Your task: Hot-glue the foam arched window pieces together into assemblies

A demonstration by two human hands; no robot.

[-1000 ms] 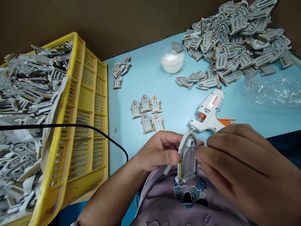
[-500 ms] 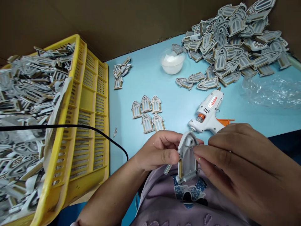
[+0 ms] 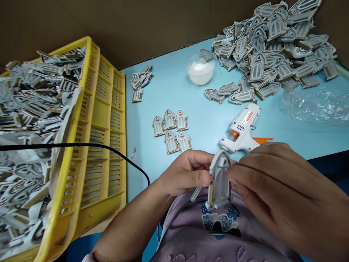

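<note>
My left hand (image 3: 187,174) grips a grey arched window piece (image 3: 220,183) with gold-coloured edges, holding it upright above my lap. My right hand (image 3: 280,185) presses its fingers against the piece's right side and partly hides that edge. A pale stick (image 3: 196,194), possibly a glue stick, pokes out below my left hand. Just beyond my hands, a white glue gun (image 3: 241,129) with an orange trigger lies on its side on the blue table (image 3: 152,91), its nozzle towards the piece.
A yellow slatted crate (image 3: 105,109) heaped with similar pieces stands on the left. Beyond it lies a black cable (image 3: 81,145). Several arched pieces (image 3: 170,125) lie on the table, a large pile (image 3: 272,54) at back right, with a white-filled bowl (image 3: 200,71) and clear plastic (image 3: 316,105) nearby.
The arched piece has shifted slightly up and to the right between my hands. My right fingers have moved along its side, and the pale stick now shows less below my left hand.
</note>
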